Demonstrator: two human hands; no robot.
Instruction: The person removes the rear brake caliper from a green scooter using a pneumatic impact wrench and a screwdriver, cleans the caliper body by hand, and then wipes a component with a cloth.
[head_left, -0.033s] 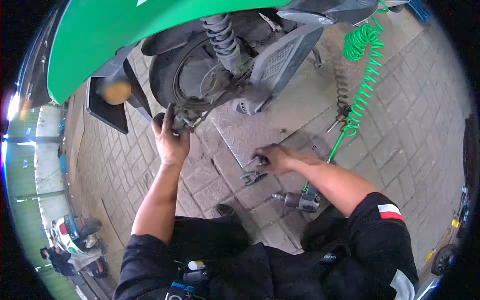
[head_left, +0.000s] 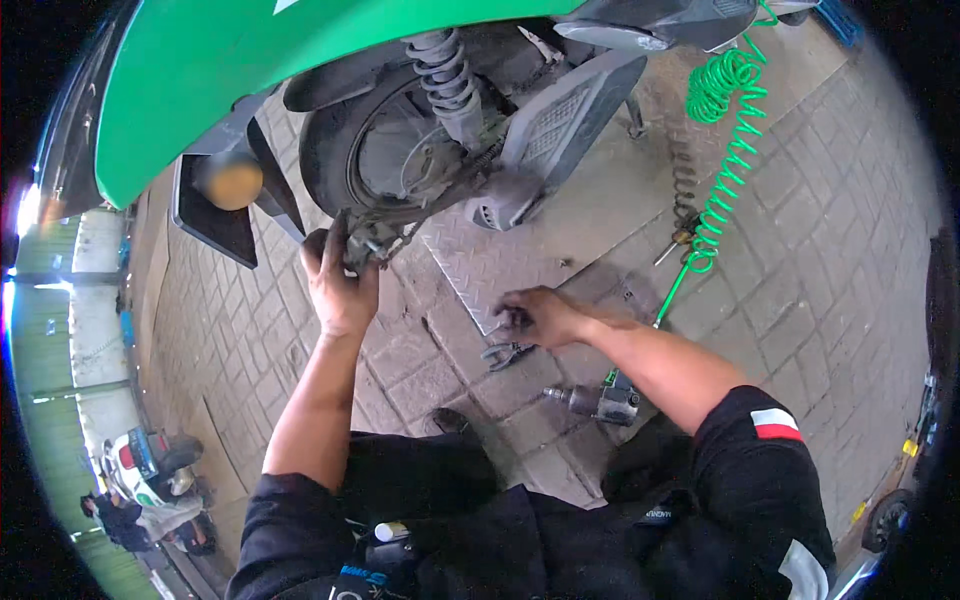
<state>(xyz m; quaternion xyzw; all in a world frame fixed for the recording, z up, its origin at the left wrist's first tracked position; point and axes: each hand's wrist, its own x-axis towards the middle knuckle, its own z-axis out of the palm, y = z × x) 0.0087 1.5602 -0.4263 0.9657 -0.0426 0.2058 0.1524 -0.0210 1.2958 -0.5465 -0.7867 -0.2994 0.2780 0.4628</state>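
A scooter with a green body panel (head_left: 210, 70) has its wheel assembly (head_left: 380, 150) and coil shock (head_left: 445, 75) exposed. My left hand (head_left: 340, 280) grips a grimy metal bracket (head_left: 362, 250) at the lower end of that assembly. My right hand (head_left: 535, 315) is low over a checker-plate sheet (head_left: 470, 270), fingers curled, and I cannot make out what they hold. Just below it lie pliers (head_left: 500, 355). An impact wrench (head_left: 600, 403) lies nearer me, under my right forearm.
A green coiled air hose (head_left: 725, 85) runs down the right, past a metal fitting (head_left: 683, 235). Dark panels (head_left: 215, 225) project at the left. Beyond, a person (head_left: 110, 525) is by a white scooter (head_left: 140, 465). A small wheel (head_left: 888, 520) is at the right edge.
My right hand has shifted very slightly to the left, and my left hand has moved minimally. Nothing else has visibly changed.
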